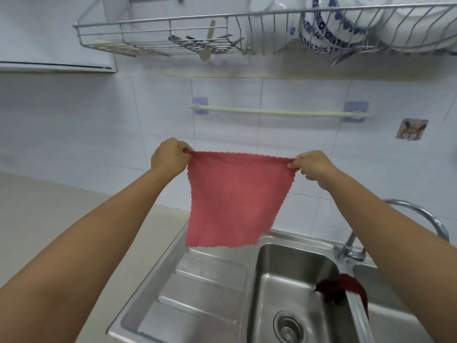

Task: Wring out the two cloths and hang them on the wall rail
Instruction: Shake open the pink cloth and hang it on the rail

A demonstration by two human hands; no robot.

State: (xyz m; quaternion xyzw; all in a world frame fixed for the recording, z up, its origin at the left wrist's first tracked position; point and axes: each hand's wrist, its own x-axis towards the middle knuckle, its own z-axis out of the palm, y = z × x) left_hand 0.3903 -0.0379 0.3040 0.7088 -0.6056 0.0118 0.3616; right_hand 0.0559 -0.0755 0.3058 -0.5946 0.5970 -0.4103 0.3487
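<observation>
While the square pink microfibre cloth with scalloped edges (235,199) hangs spread flat in the air, its top edge is pulled taut between the person's two hands. The left hand (169,157) pinches the upper left corner with fingers closed on the fabric, and the right hand (312,167) pinches the upper right corner the same way. The cloth sits below the pale wall rail (279,111), apart from it, and its lower edge hangs above the ribbed draining board of the stainless steel sink (197,280). A second, dark red cloth (341,287) lies bunched and draped over the divider between the sink's two basins, near the curved chrome tap (420,219). The rail is fixed to the white tiled wall (74,125) by two lilac adhesive pads. Above it a wire dish rack (173,33) holds utensils and blue-and-white patterned bowls (329,26).
</observation>
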